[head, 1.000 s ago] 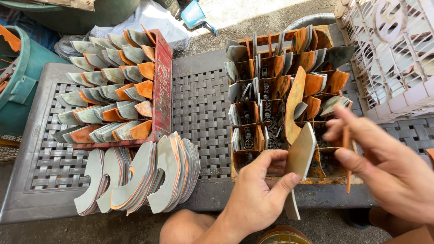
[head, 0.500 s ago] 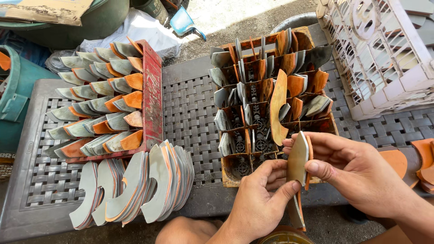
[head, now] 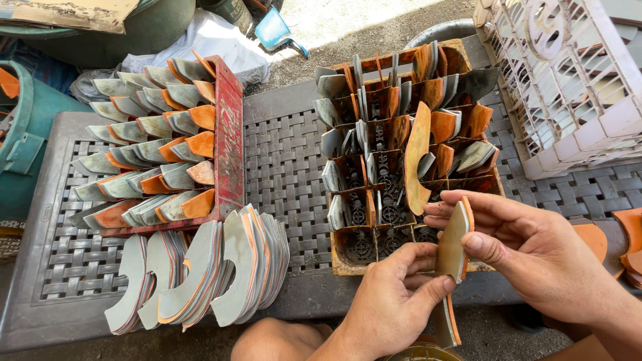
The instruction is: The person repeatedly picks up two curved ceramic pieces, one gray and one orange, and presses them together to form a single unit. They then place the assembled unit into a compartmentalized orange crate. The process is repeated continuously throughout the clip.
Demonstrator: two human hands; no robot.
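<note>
Grey-orange curved sole piece [head: 453, 242], upright, thin, pinched betw. both hands: left [head: 391, 304] & right [head: 528, 251].

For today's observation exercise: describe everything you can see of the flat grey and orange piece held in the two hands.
The flat piece is thin, grey on its broad face with an orange layer along the edge, like a cut rubber or leather sole part. It stands upright, edge toward the camera, in front of the brown divided crate. The right hand pinches its top; the left hand grips it lower down.

Bright daylight, soft shadows, sharp focus, wide-angle bending at edges.
</note>
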